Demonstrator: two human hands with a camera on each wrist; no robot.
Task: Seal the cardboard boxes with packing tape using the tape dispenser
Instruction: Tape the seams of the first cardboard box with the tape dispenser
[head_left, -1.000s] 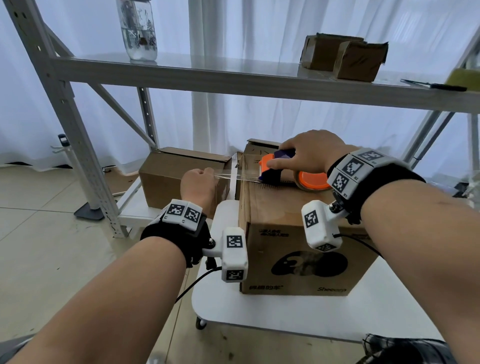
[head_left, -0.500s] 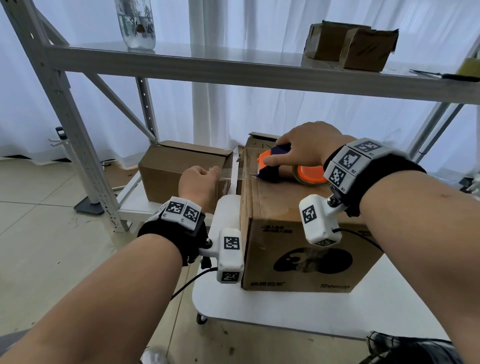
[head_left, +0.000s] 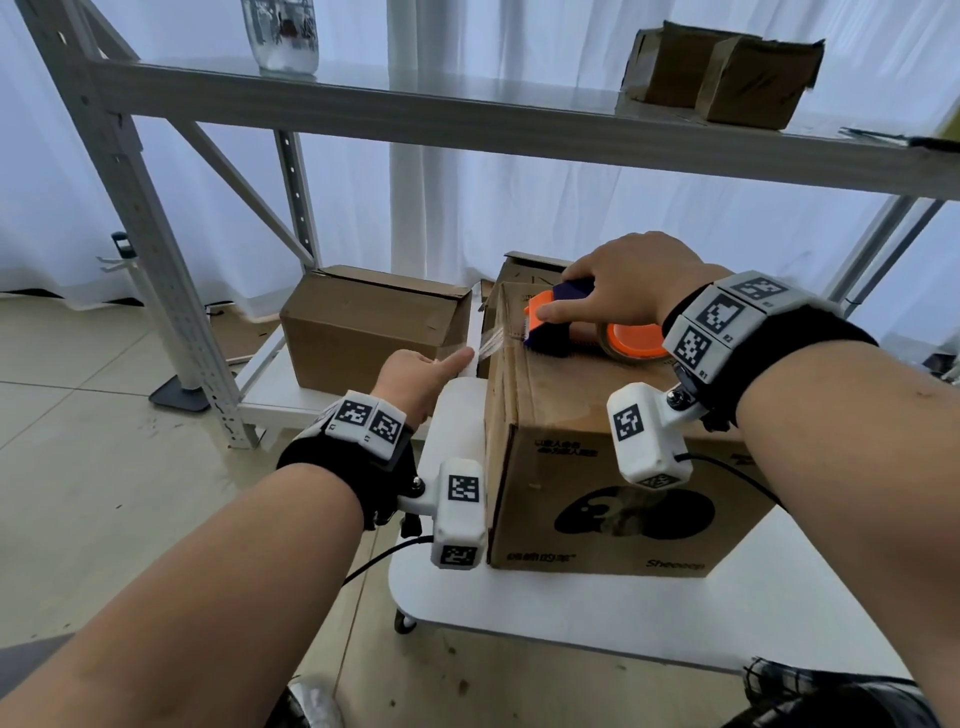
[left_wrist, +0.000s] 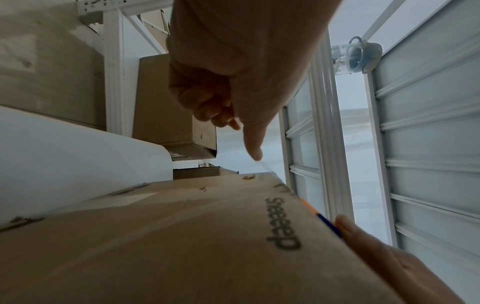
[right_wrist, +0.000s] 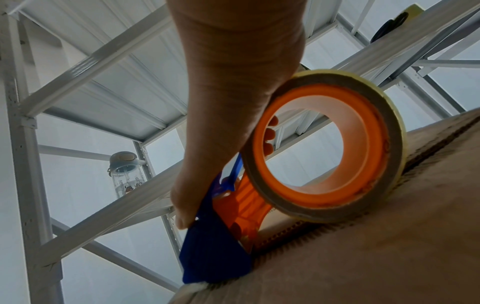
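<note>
Your right hand (head_left: 631, 283) is clenched around the tape dispenser (head_left: 558, 325), an orange and dark-blue plastic tool that sits on top of the printed cardboard box (head_left: 597, 467) near its far left edge. The thumb lies along the orange side and the other fingers wrap over the top. The box is plain brown corrugated board with a matte face and a black round logo, and it stands on a smooth white rounded table (head_left: 571, 623).

A short strip of clear, glossy tape (head_left: 493, 343) runs from the dispenser's blade off the box's left edge to your left hand (head_left: 415, 379). That hand points its index finger at the tape while the other fingers curl into the palm.

The left wrist view shows the fingertip (left_wrist: 255, 153) touching the tape's end, with nothing pinched. The right wrist view shows what your head camera hides: the tape roll (right_wrist: 324, 144) as a thick ring on an orange hub, resting on the box top, with your fingertips visible through its hole.

A second, plain cardboard box (head_left: 374, 332) sits on the low shelf just left of the table, and two small boxes (head_left: 722, 75) and a clear bottle (head_left: 280, 31) sit on the grey metal shelf above.
</note>
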